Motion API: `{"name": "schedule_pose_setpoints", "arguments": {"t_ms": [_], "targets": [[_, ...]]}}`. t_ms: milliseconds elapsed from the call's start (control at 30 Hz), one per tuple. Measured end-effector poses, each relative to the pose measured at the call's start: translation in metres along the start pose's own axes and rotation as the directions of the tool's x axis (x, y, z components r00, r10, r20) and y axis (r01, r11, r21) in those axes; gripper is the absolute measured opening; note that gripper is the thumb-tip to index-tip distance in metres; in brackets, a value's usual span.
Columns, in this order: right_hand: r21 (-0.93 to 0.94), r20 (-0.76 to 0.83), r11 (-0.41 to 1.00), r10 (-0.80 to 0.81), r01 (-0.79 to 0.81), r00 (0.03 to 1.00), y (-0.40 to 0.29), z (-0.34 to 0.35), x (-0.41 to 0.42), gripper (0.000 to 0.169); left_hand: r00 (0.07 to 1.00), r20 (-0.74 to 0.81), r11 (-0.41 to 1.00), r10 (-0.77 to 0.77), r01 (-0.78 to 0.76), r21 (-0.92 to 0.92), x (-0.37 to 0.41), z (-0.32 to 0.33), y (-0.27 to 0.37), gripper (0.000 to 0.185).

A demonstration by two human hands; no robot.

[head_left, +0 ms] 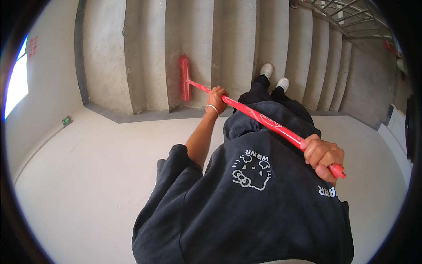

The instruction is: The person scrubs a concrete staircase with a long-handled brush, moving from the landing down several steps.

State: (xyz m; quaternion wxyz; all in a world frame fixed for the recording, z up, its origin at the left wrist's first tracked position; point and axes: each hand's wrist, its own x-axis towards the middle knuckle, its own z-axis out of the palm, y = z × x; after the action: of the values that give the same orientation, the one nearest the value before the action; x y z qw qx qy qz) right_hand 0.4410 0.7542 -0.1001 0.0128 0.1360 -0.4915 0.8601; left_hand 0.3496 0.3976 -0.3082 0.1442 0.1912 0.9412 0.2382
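Note:
A broom with a red head (185, 78) and a long red handle (257, 115) slants across the front of my body. My left hand (217, 98), with a pale bangle at the wrist, is closed around the handle nearer the head. Closed on the upper part of the handle is my right hand (323, 157), the red end cap sticking out past it. The broom head lies on a concrete step (197, 39), beside the foot of a riser and not far from the wall-side edge.
Concrete stairs (270, 36) run across the view, and my white shoes (283, 84) stand on them. A pale wall (82, 165) with a grey skirting band (148, 115) borders the steps. Metal railings (349, 16) are at the top right; a green sign (67, 121) is low on the left wall.

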Motion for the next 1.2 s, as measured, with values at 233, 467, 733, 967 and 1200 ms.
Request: {"name": "schedule_pose_setpoints", "arguments": {"t_ms": [233,467,733,967,1200], "targets": [[0.045,-0.013,0.989,-0.139,0.140,0.990,-0.056,-0.031,0.013,0.022,0.984,-0.155,0.995,0.089,-0.095,-0.031,0.019,-0.018,0.075,0.009],[-0.018,0.030,0.992,-0.126,0.127,0.992,-0.020,-0.014,0.011,0.018,0.986,-0.127,0.995,0.104,-0.104,0.003,0.033,-0.036,0.029,0.008],[0.031,0.149,1.000,0.001,-0.005,0.989,-0.008,0.017,0.014,0.024,0.999,-0.025,0.999,-0.045,0.044,-0.008,-0.032,-0.020,0.001,0.006],[-0.040,0.252,0.999,0.030,-0.021,0.967,-0.036,-0.001,0.035,0.020,0.998,-0.052,0.999,0.027,-0.029,-0.032,-0.017,-0.003,0.021,0.006],[-0.015,0.244,0.998,-0.058,0.063,0.968,-0.059,-0.036,0.043,0.029,0.982,-0.163,0.996,0.091,-0.087,0.037,0.013,-0.039,0.058,0.007]]}}
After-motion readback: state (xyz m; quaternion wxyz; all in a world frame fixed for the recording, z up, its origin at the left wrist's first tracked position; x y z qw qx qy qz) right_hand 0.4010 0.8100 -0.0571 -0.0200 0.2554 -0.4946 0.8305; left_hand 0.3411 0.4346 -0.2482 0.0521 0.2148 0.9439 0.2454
